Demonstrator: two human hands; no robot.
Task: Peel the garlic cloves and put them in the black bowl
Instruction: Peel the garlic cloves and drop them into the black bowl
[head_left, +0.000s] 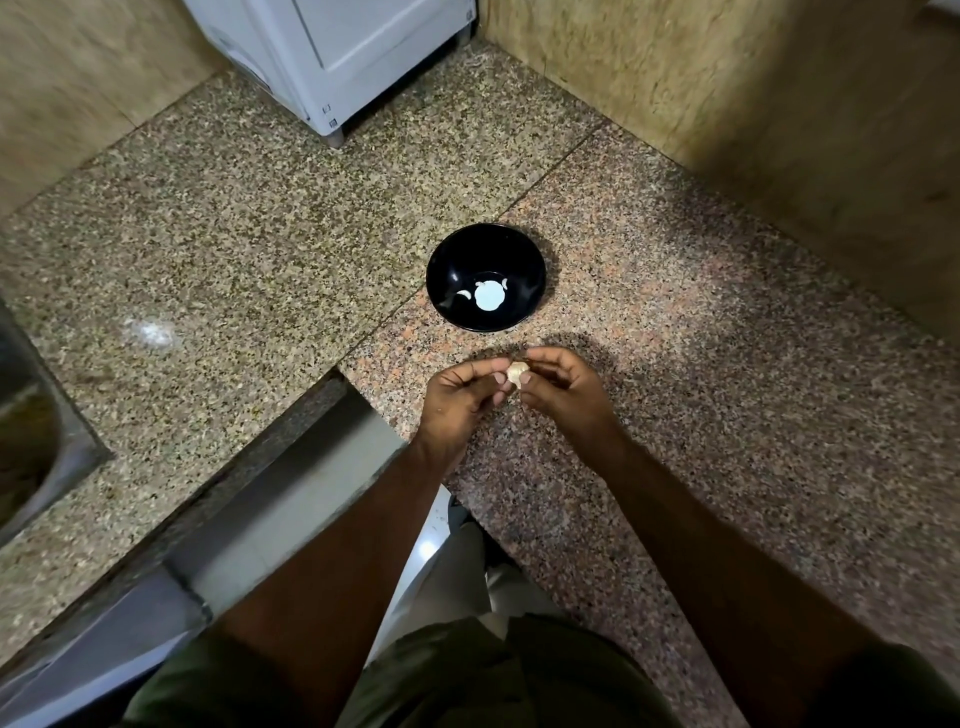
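Head cam, looking down at a speckled granite counter (701, 415). Both hands meet just below frame centre, held above the counter. Left hand (462, 395) & right hand (563, 387) both have fingers curled in, pinching one garlic clove (517, 373) between thumb & fingertips from either side; neither is open at all beyond the clove's width. Clove looks tan/off-white, skin partly on, can't tell how much is peeled.

Black bowl (452, 270) sits on the counter just above the hands, near centre of frame, apart from them. Inside it: a bright white glare spot at the bottom, plus a few small pale peeled cloves (464, 294) lying beside the glare, one to its left, others at its upper edge.

Top centre: corner of a white appliance (332, 57) standing on the counter, well apart from the bowl. Beige stone-look walls upper left & upper right. Far left edge: part of a steel sink (31, 441). Bottom of frame: forearms & olive-green clothing (467, 675).
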